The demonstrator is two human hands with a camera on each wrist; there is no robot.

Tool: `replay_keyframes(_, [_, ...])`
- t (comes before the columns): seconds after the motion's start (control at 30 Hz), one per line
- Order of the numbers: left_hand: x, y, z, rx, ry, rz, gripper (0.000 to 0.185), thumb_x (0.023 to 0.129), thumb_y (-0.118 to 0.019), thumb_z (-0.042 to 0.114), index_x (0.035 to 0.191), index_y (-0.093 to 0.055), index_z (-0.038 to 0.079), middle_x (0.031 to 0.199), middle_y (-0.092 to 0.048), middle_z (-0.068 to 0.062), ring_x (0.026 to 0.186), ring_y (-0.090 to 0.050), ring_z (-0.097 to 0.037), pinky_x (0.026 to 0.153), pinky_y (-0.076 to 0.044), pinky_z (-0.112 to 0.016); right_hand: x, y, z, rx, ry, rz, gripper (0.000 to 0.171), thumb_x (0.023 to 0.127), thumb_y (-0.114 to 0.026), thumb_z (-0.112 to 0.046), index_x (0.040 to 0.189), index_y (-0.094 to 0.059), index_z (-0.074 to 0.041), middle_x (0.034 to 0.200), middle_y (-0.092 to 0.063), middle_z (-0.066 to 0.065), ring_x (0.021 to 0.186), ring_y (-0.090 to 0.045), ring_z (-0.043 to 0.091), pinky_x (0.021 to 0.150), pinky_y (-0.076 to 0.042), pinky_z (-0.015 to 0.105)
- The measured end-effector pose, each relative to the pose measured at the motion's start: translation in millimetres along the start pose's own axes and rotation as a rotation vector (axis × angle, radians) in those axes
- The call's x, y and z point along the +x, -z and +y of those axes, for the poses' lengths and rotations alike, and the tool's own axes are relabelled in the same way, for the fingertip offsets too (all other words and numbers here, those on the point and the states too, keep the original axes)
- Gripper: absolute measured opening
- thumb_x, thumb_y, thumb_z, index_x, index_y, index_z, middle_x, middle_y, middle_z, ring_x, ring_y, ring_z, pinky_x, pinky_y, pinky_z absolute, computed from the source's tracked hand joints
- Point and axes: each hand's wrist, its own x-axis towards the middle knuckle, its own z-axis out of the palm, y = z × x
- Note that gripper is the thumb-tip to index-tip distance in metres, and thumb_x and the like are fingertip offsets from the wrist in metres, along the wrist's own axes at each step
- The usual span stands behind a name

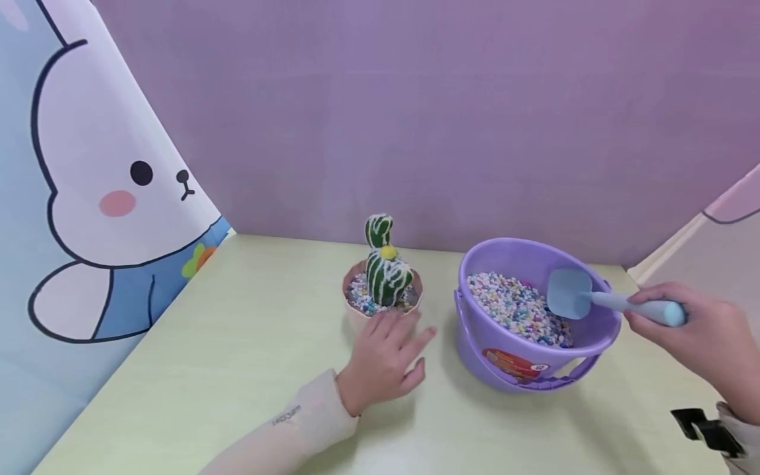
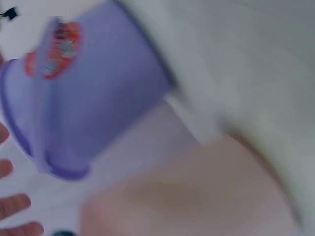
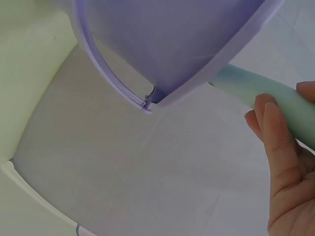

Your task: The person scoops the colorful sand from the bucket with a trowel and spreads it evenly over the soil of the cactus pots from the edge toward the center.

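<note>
Lilac backdrop fills most of what I see from the head camera, with a panel printed with a cartoon rabbit point(image 1: 101, 198) slanting in on the left and another pale panel on the right. Below it lies a pale yellow-green table point(image 1: 237, 369).

On the table stands a purple bucket point(image 1: 534, 316), holding small multicoloured pebbles point(image 1: 516, 307), its handle folded down against the front. A red and white sticker point(image 1: 515, 364) sits on its wall — I cannot read the print. Just left of it is a small pink pot point(image 1: 356, 310) with a green, white-striped cactus point(image 1: 384, 267) upright in the same kind of pebbles.

My left hand point(image 1: 382, 359) rests on the table right in front of the pot, fingers spread and relaxed, holding nothing; fingertips seem to touch the pot's base. Small grey writing on the sleeve cuff point(image 1: 287, 415) is too small to read.

My right hand point(image 1: 706, 343) grips the handle of a light blue spatula point(image 1: 594, 300), whose blade hangs over the pebbles inside the bucket.

The left wrist view is blurred — only the bucket's wall point(image 2: 108, 93) and sticker point(image 2: 56, 49) show. The right wrist view shows the bucket's underside and handle hinge point(image 3: 150, 96), plus fingers point(image 3: 275, 132) curled round the spatula handle point(image 3: 261, 96).
</note>
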Motion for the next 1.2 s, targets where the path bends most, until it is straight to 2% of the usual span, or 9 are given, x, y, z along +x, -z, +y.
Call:
replay_keyframes(0.07, [13.0,-2.2,5.2,-0.057,-0.015,-0.017,0.039,0.09,-0.044,0.031,0.115,-0.067,0.012,0.113,-0.063,-0.013,0.098,-0.061,-0.029,0.084,-0.05,-0.039,-0.1,-1.0,-0.6,0.005,0.026,-0.002,0.032,0.068,-0.078,-0.002,0.077,-0.066,-0.03,0.08,-0.044,-0.049,0.059,-0.042,-0.015,0.049,-0.034,0.01])
replay_keyframes(0.2, [34.8,-9.8,12.8,-0.11,0.003,-0.067,0.045,0.084,-0.058,0.034,0.123,-0.063,0.012,0.121,-0.061,-0.014,0.106,-0.059,-0.029,0.092,-0.049,-0.039,-0.3,-5.9,-3.5,0.012,0.108,0.023,0.024,0.064,-0.076,0.001,0.078,-0.067,-0.017,0.075,-0.047,-0.047,0.056,-0.042,-0.013,0.049,-0.035,0.01])
replay_keyframes(0.37, [47.7,-22.2,18.5,-0.134,0.016,-0.118,0.051,0.082,-0.063,0.037,0.127,-0.061,0.014,0.127,-0.059,-0.014,0.111,-0.057,-0.028,0.096,-0.046,-0.037,1.0,-8.9,-4.4,0.003,0.129,0.018,0.02,0.064,-0.074,0.003,0.079,-0.067,-0.008,0.074,-0.046,-0.046,0.055,-0.043,-0.011,0.048,-0.035,0.01])
replay_keyframes(0.57, [50.0,-31.2,22.0,-0.171,0.051,-0.129,0.05,0.081,-0.065,0.036,0.126,-0.063,0.016,0.127,-0.059,-0.014,0.113,-0.056,-0.029,0.093,-0.048,-0.036,2.2,-9.3,-1.2,-0.013,0.127,-0.003,0.021,0.064,-0.075,0.004,0.08,-0.066,-0.007,0.072,-0.046,-0.043,0.055,-0.043,-0.009,0.048,-0.036,0.01])
replay_keyframes(0.83, [48.8,-37.9,23.0,-0.178,0.043,-0.126,0.049,0.081,-0.065,0.035,0.126,-0.063,0.016,0.129,-0.058,-0.014,0.117,-0.055,-0.029,0.095,-0.047,-0.036,0.2,-10.1,0.6,-0.025,0.147,-0.005,0.021,0.064,-0.074,0.003,0.079,-0.066,-0.01,0.072,-0.046,-0.044,0.055,-0.043,-0.008,0.047,-0.036,0.011])
replay_keyframes(0.97, [47.5,-40.8,21.0,-0.185,0.006,-0.117,0.049,0.081,-0.065,0.035,0.125,-0.063,0.014,0.129,-0.059,-0.015,0.12,-0.054,-0.029,0.096,-0.046,-0.035,1.8,-13.4,-0.8,-0.037,0.177,-0.014,0.021,0.063,-0.073,0.004,0.077,-0.067,-0.01,0.071,-0.047,-0.041,0.053,-0.041,-0.008,0.046,-0.035,0.012])
replay_keyframes(1.2, [45.5,-47.3,12.8,-0.216,-0.098,-0.102,0.052,0.081,-0.063,0.034,0.127,-0.061,0.01,0.128,-0.06,-0.013,0.124,-0.052,-0.026,0.099,-0.043,-0.033,0.3,-25.0,-3.2,0.019,0.195,-0.05,0.024,0.058,-0.073,0.007,0.076,-0.068,-0.008,0.067,-0.056,-0.024,0.054,-0.041,-0.004,0.044,-0.036,0.013])
